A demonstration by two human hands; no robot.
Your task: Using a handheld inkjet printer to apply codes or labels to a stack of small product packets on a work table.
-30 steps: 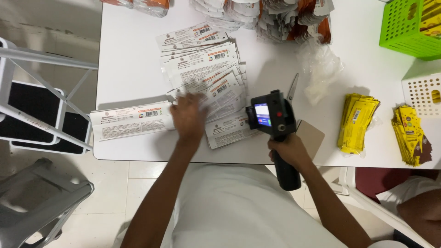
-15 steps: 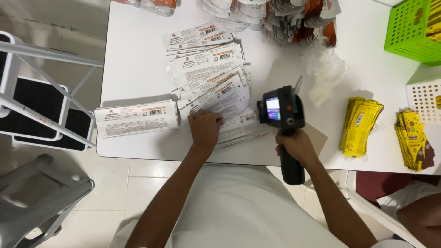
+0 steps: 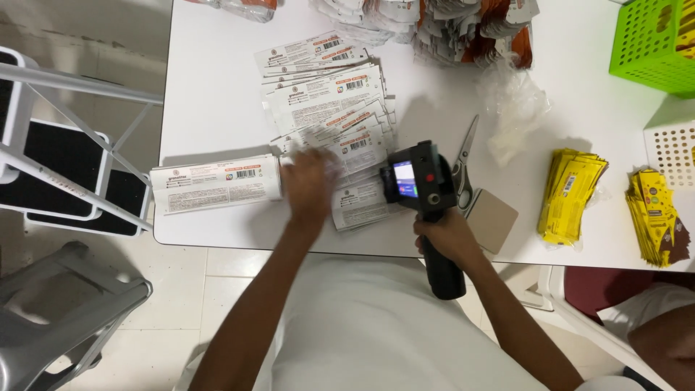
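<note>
Centrally, the left hand (image 3: pixel 309 185) lay flat, blurred, on the fanned white printed pouches (image 3: pixel 340 119), grip indiscernible; at 3 o'clock, the right hand (image 3: pixel 447 237) clasped a black handheld printer (image 3: pixel 420 181). Judged step: marking pouches; next requires aligning the printer's head.

Bare table (image 3: pixel 217 87) left of label sheets (image 3: pixel 329 108); scissors (image 3: pixel 463 163) right.

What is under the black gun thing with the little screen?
Under the handheld printer, held by the right hand, lie white printed packets on the white table. The packet part directly beneath its head is covered.
</note>
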